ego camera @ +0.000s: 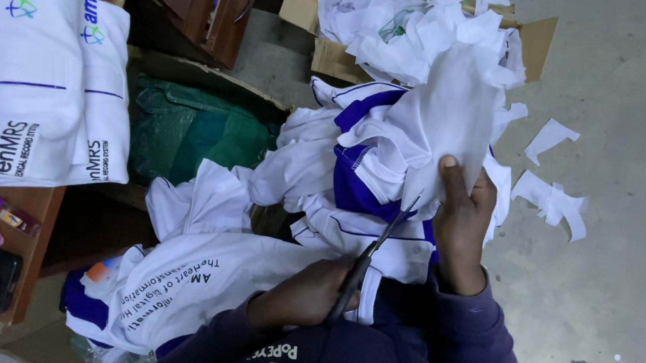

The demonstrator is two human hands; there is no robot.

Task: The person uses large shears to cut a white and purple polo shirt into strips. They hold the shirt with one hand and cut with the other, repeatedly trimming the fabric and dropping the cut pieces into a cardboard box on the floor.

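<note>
My left hand [307, 293] grips dark-handled metal scissors [376, 252]; my right hand [461, 218] pinches the limp, light white fabric piece [454, 116] at its lower edge.

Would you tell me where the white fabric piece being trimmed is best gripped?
Grip the white fabric piece at its lower edge, from the right side, as the right hand pinches it. It hangs limp above, and the scissors in the left hand come in from lower left.

Probably a garment workshop, stacked white shirts [27, 72], carton of fabric offcuts [411, 34], concrete floor [621, 274]
</note>
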